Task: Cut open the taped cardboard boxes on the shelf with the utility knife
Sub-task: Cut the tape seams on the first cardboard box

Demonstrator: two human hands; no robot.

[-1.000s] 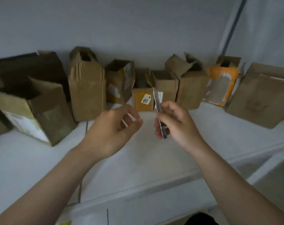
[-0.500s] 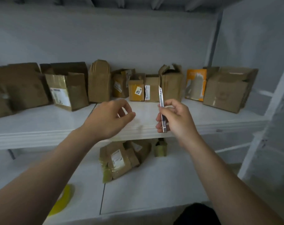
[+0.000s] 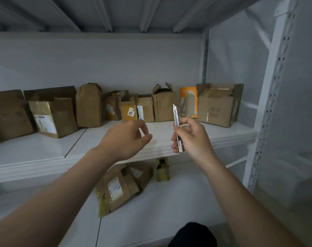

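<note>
My right hand (image 3: 192, 136) grips a slim silver utility knife (image 3: 176, 120) upright, blade tip pointing up, in front of the shelf edge. My left hand (image 3: 126, 138) hovers beside it, fingers loosely curled, thumb and forefinger near each other, holding nothing. A row of brown cardboard boxes lines the back of the white shelf (image 3: 44, 154): a labelled box (image 3: 53, 116) at left, a tall box (image 3: 88, 106), small boxes (image 3: 129, 109), a torn-open box (image 3: 163, 106), a large box (image 3: 218, 104) at right.
An orange packet (image 3: 188, 100) leans between the boxes. On the lower shelf lie a taped, labelled parcel (image 3: 116, 189) and a small box (image 3: 162, 170). A white perforated upright (image 3: 269, 97) stands at right. Another shelf board runs overhead.
The view has pulled back from the shelf, so the lower shelf and upper board now show. Both hands stay close together, the knife still upright in the right hand.
</note>
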